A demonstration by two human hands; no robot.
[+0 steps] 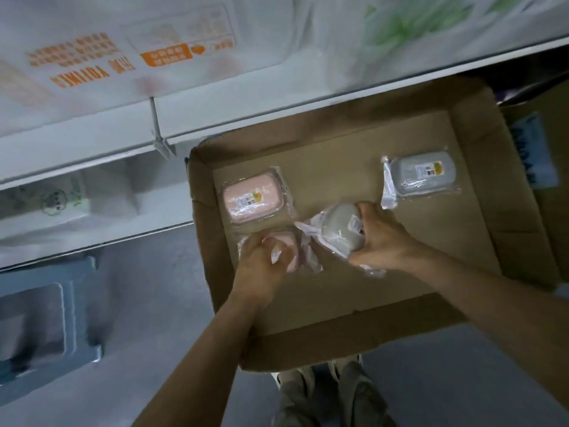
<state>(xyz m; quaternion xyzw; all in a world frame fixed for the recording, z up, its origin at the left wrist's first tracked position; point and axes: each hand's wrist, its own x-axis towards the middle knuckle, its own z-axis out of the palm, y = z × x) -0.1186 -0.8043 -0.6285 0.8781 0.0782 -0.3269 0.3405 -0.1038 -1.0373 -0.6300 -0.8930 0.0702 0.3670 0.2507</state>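
Work in hand: removal of film-wrapped lidded containers from an open cardboard box (338, 337) that sits on the floor (172, 272) against a white shelf unit (92, 143).

Left hand (261, 260): fingers curled down over a wrapped pink container (292, 246) at the near-left of the box floor and grasping it. The forearm enters from below, with the wrist roughly straight and the palm facing down.

Right hand (378, 238): thumb and fingers clamped around a wrapped grey container (338, 229) near the box centre. This container is tipped up on its edge, its broad face turned toward the left hand. Loose film trails between the two held items. The forearm enters from the lower right, palm turned inward.

Remaining stock:
1. A second pink container (252, 200) lies flat just beyond the left hand, long axis running across the box. The left hand is nearer.
2. A second grey container (423, 172) lies flat in the far-right corner, beyond and to the right of the right hand, long axis also across the box. The right hand is nearer.

Judgement: both hands are loaded, so either reach requires unloading first.

A blue stool (46, 309) stands at the left.
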